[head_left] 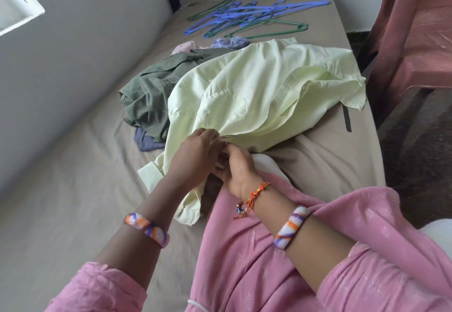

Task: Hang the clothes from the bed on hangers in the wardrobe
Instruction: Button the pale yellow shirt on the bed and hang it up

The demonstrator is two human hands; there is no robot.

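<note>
Both hands, left hand (195,151) and right hand (234,165), pinch the pale green shirt (256,91) at its near edge, frame centre; its body stretches up-right toward the hangers (247,16) on the bed (73,201).

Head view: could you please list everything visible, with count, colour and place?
shirt: one, pale yellow-green, mid bed, pinched by both hands
green shirt: one, olive, left of it
striped cloth: one, blue, under green shirt
patterned cloths: two, pink and blue, behind shirts
hangers: several, blue and green, far end of bed
bed: one, tan sheet
chair: one, reddish, right
left hand: at shirt's edge
right hand: beside it
</note>
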